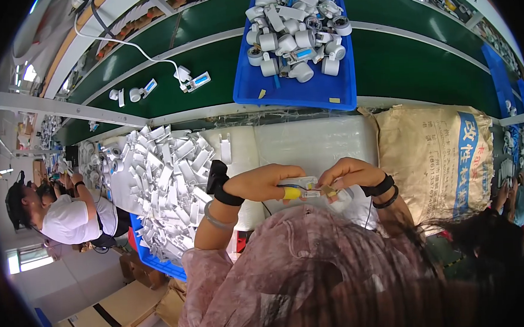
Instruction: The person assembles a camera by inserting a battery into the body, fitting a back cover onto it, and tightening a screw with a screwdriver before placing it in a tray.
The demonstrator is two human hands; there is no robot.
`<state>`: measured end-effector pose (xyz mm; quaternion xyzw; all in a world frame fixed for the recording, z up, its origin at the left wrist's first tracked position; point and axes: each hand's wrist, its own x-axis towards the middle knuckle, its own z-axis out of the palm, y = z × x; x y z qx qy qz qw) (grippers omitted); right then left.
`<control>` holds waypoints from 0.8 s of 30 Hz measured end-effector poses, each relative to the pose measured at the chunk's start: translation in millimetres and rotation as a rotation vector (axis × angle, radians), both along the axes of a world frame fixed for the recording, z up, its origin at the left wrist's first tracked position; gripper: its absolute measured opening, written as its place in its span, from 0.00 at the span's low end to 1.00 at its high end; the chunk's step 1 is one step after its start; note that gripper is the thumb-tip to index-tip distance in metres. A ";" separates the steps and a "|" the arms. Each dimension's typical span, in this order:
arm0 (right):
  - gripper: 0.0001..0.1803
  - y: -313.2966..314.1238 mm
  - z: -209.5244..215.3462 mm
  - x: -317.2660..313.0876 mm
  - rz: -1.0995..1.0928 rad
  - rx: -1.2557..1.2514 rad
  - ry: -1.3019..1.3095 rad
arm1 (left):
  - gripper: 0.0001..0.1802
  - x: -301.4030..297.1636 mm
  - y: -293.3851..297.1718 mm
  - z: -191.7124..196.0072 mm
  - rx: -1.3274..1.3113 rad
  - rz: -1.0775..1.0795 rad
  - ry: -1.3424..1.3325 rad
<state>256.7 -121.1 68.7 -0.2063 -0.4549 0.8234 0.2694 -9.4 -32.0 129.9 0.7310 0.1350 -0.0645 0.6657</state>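
In front of my chest, my left hand [263, 184] is closed around a narrow white plastic housing [301, 183]. A bright yellow piece [291, 193] shows at its fingers; its kind is unclear. My right hand [354, 173] meets the housing's right end, its fingertips pinched on a small yellowish-brown piece [328, 191]. Just below the right fingers is a whitish rounded thing [342, 201], partly hidden by the hand.
A heap of white plastic housings [168, 180] lies at my left, over a blue tray [160, 263]. Ahead, a blue tray [297, 99] holds many white round-headed assemblies. Several units and a white cable [150, 58] lie on the green bench. A printed sack [433, 160] sits right; a co-worker [69, 215] is left.
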 end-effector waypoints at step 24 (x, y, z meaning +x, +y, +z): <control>0.08 -36.8 6.6 -63.3 -1.214 0.827 -0.765 | 0.13 41.2 -54.1 -43.7 -0.358 0.855 -0.157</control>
